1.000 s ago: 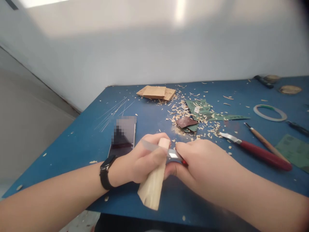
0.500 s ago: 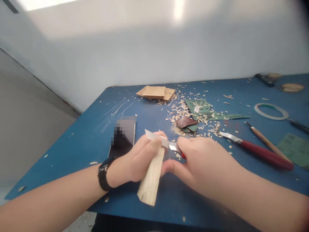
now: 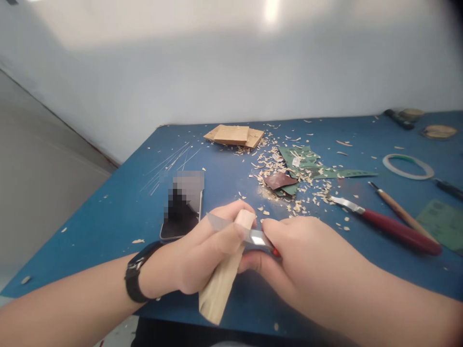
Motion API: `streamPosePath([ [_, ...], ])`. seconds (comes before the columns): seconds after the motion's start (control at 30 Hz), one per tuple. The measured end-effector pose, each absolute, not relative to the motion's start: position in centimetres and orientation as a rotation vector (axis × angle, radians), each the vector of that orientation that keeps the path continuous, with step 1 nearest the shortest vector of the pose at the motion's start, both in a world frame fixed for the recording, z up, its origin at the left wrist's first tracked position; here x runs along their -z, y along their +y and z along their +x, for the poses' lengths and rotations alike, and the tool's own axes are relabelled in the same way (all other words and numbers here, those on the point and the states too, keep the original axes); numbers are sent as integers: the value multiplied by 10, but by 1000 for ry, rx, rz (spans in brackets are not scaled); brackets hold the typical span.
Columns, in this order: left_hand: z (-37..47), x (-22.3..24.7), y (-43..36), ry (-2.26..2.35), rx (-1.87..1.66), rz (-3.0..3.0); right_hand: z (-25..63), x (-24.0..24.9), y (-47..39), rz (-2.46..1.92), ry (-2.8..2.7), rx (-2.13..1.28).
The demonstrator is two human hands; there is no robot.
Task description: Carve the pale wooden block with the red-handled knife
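A pale piece of wood (image 3: pixel 219 289) slants through my left hand (image 3: pixel 202 250), whose fingers are closed around it above the table's front part. Its narrower top end shows past my thumb, and its wide end points down toward me. My right hand (image 3: pixel 296 260) is closed on the handle of a knife (image 3: pixel 255 237), with only a bit of red handle showing. The knife's blade lies across the wood, close to my left thumb, its tip pointing left. Part of the blade is blurred.
The blue table (image 3: pixel 119 226) carries a phone (image 3: pixel 184 212), stacked wood boards (image 3: pixel 231 135), scattered shavings, green sandpaper (image 3: pixel 300 159) and a brown scrap (image 3: pixel 280 180). To the right lie a red-handled knife (image 3: pixel 398 229), a wooden-handled tool (image 3: pixel 405 212) and a roll of tape (image 3: pixel 407 166).
Both hands have come slightly lower, with the wood and knife. The wood's top end now shows above my left thumb, and its wide end has shifted down and left.
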State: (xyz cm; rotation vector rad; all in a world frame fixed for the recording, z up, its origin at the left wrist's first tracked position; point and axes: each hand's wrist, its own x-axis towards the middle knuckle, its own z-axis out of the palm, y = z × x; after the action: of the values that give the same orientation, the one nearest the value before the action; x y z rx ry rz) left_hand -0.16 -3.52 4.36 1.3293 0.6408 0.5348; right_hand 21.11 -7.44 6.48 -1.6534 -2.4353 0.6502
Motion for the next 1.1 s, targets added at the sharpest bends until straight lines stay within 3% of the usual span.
streamPosePath([
  [0.13, 2, -45, -34, 645, -565, 1390, 208, -69, -74, -1886, -2466, -654],
  [0.77, 2, -24, -28, 838, -654, 1307, 203, -74, -79, -2117, -2411, -289],
  [1.0, -9, -25, -24, 734, -561, 1377, 215, -74, -67, -1647, -2529, -578],
  [1.1, -7, -29, -22, 687, -542, 1417, 216, -74, -65, -1673, -2527, -624],
])
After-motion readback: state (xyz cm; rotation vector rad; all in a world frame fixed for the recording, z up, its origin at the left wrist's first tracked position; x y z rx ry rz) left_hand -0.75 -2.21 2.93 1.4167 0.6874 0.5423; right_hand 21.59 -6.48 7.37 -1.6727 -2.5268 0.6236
